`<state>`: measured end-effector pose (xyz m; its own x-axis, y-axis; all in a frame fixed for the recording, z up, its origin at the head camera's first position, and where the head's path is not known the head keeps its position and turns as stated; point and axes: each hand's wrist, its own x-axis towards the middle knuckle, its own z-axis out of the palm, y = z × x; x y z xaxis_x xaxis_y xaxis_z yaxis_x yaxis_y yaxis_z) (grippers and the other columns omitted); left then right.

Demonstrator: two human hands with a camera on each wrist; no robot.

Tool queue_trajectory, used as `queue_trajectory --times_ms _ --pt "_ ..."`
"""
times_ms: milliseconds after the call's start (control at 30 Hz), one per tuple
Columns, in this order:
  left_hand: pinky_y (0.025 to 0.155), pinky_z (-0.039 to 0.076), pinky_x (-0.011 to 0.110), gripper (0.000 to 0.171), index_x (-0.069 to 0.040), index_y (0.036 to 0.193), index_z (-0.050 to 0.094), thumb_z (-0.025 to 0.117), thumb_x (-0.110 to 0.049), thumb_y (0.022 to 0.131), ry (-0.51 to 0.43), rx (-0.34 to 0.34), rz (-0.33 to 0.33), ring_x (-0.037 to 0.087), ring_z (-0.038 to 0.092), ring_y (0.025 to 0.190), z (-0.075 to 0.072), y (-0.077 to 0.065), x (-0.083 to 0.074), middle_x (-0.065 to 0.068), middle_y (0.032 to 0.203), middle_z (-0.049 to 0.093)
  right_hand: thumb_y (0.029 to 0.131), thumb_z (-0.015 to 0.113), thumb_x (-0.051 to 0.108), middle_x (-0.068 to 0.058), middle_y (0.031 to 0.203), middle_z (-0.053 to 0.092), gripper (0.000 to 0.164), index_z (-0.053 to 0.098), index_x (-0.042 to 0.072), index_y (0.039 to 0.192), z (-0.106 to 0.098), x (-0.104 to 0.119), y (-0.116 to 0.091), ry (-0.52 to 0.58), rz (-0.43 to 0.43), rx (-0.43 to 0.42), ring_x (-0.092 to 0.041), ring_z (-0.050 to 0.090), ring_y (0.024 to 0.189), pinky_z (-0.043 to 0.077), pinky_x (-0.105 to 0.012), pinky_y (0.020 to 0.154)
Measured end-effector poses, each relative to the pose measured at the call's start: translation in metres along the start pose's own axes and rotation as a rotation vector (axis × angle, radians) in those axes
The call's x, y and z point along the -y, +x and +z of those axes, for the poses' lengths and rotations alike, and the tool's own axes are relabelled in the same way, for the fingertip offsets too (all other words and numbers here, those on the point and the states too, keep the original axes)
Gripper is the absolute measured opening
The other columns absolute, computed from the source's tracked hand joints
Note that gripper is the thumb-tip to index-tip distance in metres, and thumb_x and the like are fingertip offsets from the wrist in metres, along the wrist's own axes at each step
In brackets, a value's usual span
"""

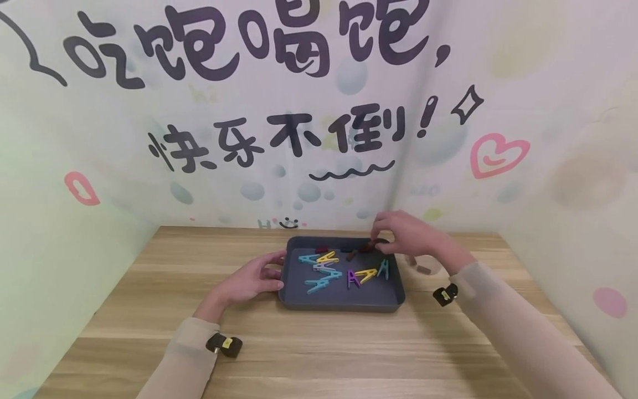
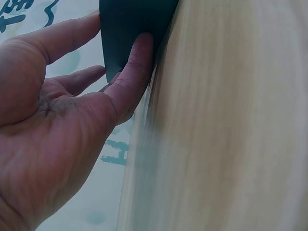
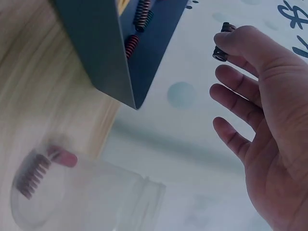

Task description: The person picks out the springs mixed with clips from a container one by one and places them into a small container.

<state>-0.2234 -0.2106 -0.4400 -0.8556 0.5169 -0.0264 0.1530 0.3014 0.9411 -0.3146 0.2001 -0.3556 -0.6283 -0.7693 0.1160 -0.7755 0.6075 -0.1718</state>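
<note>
A dark blue-grey tray (image 1: 344,302) lies on the table, holding several coloured plastic clothes pegs (image 1: 324,271) and, along its far side, small dark toothed hair claw clips (image 3: 143,14). My left hand (image 1: 256,280) is at the tray's left end, its extended fingers touching the outer wall. Over the far right corner of the tray is my right hand (image 1: 406,235). Between thumb and index finger it pinches a small dark claw clip (image 3: 221,52), while the other fingers are spread apart.
To the right of the tray stands a clear jar (image 3: 115,192) with a toothed brown claw clip (image 3: 32,177) and a reddish piece (image 3: 65,157) at its bottom. A printed cloth wall (image 1: 279,188) rises behind the wooden table (image 1: 299,349).
</note>
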Motion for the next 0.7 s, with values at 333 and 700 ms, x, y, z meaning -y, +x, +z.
queue_trajectory --times_ms 333,700 --pt "0.107 0.054 0.045 0.075 0.010 0.162 0.026 0.069 0.000 0.101 0.012 -0.008 -0.003 0.048 0.056 0.134 0.001 0.000 0.000 0.034 0.153 0.045 0.092 0.082 0.020 0.009 0.104 0.066 0.011 0.078 0.027 0.100 -0.013 -0.009 -0.023 0.025 0.090 0.000 -0.021 0.063 0.097 0.055 -0.041 0.090" --pt "0.108 0.054 0.045 0.074 0.008 0.163 0.027 0.068 0.001 0.101 0.021 -0.015 -0.015 0.047 0.057 0.135 0.002 0.000 0.000 0.031 0.155 0.044 0.089 0.085 0.016 0.009 0.099 0.065 0.013 0.078 0.023 0.097 -0.023 -0.023 -0.049 0.024 0.129 -0.038 -0.017 0.061 0.094 0.058 -0.041 0.087"
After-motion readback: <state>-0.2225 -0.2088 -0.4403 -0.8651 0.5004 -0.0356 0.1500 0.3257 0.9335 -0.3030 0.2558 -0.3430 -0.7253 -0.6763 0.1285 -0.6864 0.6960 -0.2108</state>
